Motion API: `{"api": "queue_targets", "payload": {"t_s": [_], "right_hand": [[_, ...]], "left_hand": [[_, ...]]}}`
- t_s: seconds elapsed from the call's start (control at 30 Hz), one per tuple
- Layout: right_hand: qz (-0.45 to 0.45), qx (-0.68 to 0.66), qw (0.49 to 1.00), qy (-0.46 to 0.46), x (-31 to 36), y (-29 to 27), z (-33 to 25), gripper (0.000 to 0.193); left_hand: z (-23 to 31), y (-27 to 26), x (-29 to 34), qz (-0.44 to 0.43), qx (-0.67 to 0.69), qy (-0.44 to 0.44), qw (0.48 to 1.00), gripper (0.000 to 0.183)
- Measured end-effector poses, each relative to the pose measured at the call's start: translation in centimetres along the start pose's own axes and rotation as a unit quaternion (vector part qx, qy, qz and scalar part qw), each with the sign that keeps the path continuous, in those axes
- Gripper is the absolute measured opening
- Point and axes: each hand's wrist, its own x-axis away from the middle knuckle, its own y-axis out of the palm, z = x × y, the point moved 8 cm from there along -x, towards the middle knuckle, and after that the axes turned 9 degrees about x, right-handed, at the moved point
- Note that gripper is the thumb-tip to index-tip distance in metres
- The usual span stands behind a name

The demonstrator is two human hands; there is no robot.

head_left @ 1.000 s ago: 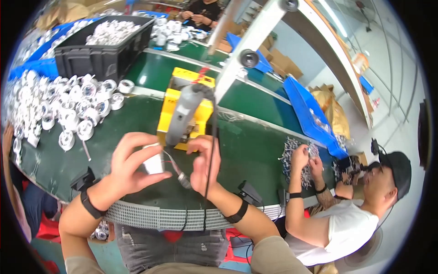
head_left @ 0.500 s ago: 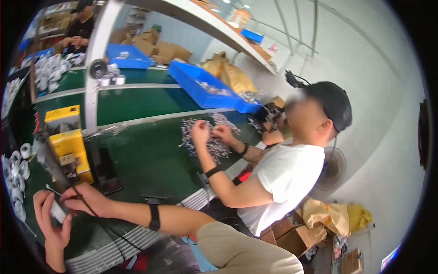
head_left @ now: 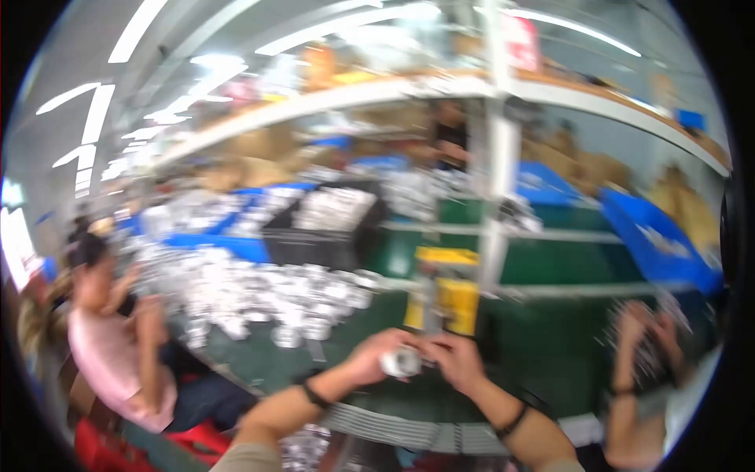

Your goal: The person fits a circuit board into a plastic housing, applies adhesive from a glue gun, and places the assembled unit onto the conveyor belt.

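Note:
My left hand (head_left: 376,358) is closed around a small white round part (head_left: 401,362) with a dark centre, held above the green bench (head_left: 543,346). Close beside it, the bent fingers of my right hand (head_left: 458,360) are drawn together near the part's right side. Whatever they pinch is too blurred to make out. Just behind both hands stands a yellow box-shaped holder (head_left: 458,305), with an upright grey tool (head_left: 431,303) in front of it.
A heap of white round parts (head_left: 275,303) spreads to the left, before a black crate (head_left: 311,244). A person in pink (head_left: 118,354) sits at left; a co-worker's hands (head_left: 641,322) work at right over small pieces. A blue tray (head_left: 661,240) and a white post (head_left: 495,181) stand behind.
The view has swung left and up, bringing the parts heap and the pink-clad person into sight. My hands now appear near the middle, still close together at the white part.

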Motion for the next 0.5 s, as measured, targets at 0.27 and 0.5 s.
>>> {"api": "queue_targets", "payload": {"t_s": [0.27,0.5], "right_hand": [[-0.056,0.052,0.995,-0.058,-1.6,0.7,-1.7,0.021],[-0.042,0.222,0.949,-0.219,-2.1,4.0,-4.5,0.010]], "left_hand": [[0.4,-0.9,-1.5,0.030,-0.002,-0.004,1.000,0.047],[2.1,-3.2,1.0,0.090,-0.049,-0.081,0.991,0.054]]}}
